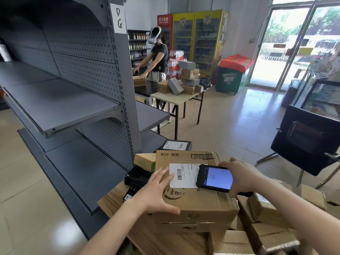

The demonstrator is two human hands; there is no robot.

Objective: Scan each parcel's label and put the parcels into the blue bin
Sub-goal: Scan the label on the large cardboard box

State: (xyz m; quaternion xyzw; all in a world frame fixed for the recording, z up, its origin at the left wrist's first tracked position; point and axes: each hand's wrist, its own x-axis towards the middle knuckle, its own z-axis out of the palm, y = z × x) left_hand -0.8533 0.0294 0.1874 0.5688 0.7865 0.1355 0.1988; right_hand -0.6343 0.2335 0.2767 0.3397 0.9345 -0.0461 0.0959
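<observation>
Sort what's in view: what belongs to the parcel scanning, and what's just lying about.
Job: cardboard box under the left hand; its white label; scanner in the right hand; black parcel behind; boxes at lower right. Blue bin not in view.
Lying about: grey shelves; black chair; drink fridges; green bin.

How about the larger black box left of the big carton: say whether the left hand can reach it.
Probably yes. The left hand lies open on the carton, right beside the black box, with nothing between. A tan box seems to overlap its far edge.
</observation>
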